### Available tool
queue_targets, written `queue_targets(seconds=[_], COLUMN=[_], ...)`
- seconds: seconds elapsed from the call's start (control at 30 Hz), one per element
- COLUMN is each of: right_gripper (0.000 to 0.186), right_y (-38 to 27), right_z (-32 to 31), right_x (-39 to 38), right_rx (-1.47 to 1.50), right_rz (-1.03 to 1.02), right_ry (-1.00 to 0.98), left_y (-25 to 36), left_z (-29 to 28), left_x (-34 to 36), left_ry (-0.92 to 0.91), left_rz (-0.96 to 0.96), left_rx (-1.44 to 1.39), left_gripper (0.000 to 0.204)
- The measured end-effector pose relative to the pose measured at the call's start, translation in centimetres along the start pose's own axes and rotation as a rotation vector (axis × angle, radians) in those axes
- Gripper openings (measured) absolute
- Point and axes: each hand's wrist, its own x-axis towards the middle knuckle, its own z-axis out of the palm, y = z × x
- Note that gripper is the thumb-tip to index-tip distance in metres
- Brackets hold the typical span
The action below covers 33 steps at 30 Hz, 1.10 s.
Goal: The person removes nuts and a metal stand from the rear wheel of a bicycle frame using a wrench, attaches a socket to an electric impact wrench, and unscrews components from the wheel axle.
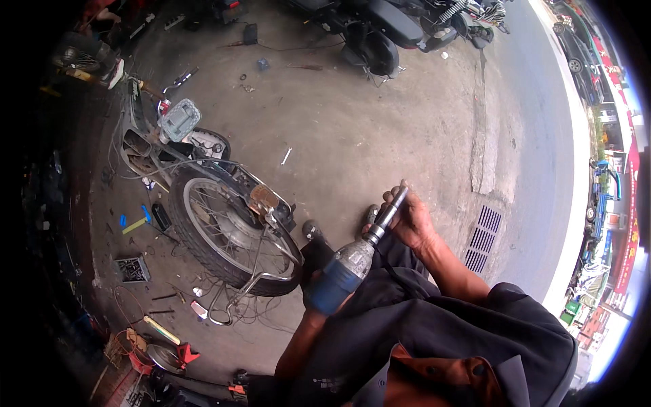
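A blue and silver power tool [341,273], apparently an impact wrench, points up and right at the lower middle, with a long steel socket piece [391,210] on its nose. My left hand [313,306] grips the blue body, its fingers mostly hidden behind it. My right hand [413,220] has its fingers curled on the steel piece near the far end. A partly dismantled two-wheeler [230,266] with a spoked rear wheel lies to the left of my legs, its chrome rack bent round the tyre.
A wrench [287,156] lies on the concrete floor [352,129]. A socket box [132,269], red jack stands [188,355] and scattered parts are at the left. Parked scooters [383,27] stand at the back. A drain grate [483,237] and the road [542,169] are at the right.
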Motion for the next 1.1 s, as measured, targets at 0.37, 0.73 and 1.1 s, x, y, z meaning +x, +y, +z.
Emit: queue_targets(seconds=[0.37,0.73,1.1], right_gripper=[0.043,0.039,0.042], right_y=[-6.3,-0.1,7.6], right_z=[10.9,15.8,16.4], right_x=[11.3,16.2,21.0], right_rx=[-0.729,-1.082,-1.605], right_rz=[0.430,0.638,0.831], right_ry=[-0.367,-0.746,-0.898], left_y=[-0.3,-3.7,-4.7], left_z=[7.3,11.7,11.4], left_x=[9.3,12.0,16.7], left_ry=[0.622,1.087,1.451], left_rz=[-0.125,-0.354,-0.430], left_rx=[-0.038,0.099,-0.330], left_gripper=[0.036,0.033,0.049])
